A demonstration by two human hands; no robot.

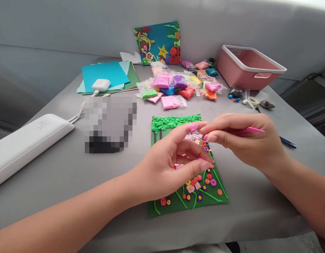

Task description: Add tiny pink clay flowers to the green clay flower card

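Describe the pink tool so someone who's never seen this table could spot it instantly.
Find the green flower picture, then the right hand raised beside its right edge. The tool is in that hand, its bright pink, tapering end showing past the fingers. Unlike the small, rounded pink pieces on the left index finger, it looks long and slim.

Packets (170, 88) block rear; tabletop (252, 200) open right of green card (212, 191).

2 bare forearms (99, 207) taper to a left hand (162, 168) and right hand (249, 140) with slim fingers (178, 135).
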